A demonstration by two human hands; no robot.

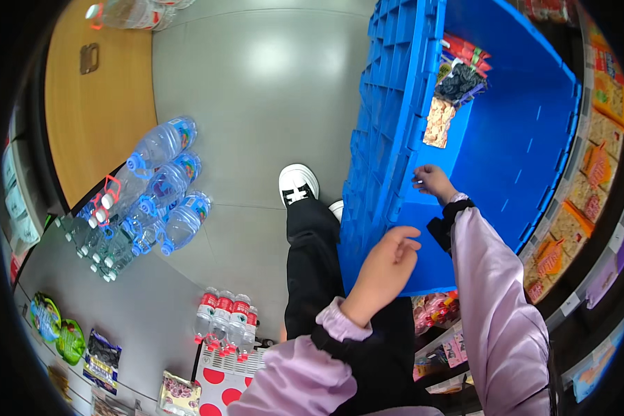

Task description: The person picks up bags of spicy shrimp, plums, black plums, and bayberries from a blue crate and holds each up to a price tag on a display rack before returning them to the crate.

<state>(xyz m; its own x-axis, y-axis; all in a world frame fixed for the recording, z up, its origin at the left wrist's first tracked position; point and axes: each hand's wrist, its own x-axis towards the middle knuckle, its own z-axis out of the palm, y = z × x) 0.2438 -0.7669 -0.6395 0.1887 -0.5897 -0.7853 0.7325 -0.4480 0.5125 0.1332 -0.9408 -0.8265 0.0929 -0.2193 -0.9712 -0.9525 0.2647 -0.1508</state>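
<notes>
My right hand [436, 183] is inside a blue plastic crate [515, 151], fingers slightly curled with nothing seen in them. Over the crate's near left part, my left hand [387, 268] hangs with loosely bent fingers, holding nothing visible. Beyond my right hand, along the crate's hinged side, lie a clear pack of light-coloured snacks [439, 122], a pack of dark dried food [460, 82] and red packets [468, 51]. The crate's ribbed lid [379, 130] hangs down its left side.
Large water bottles [166, 140] stand on the floor at left by a wooden panel [104, 104]. Small red-labelled bottles [229, 320] stand lower down. Shelves of packaged snacks [598, 171] run along the right. My shoe [298, 186] is beside the crate. Bagged goods [102, 359] lie at lower left.
</notes>
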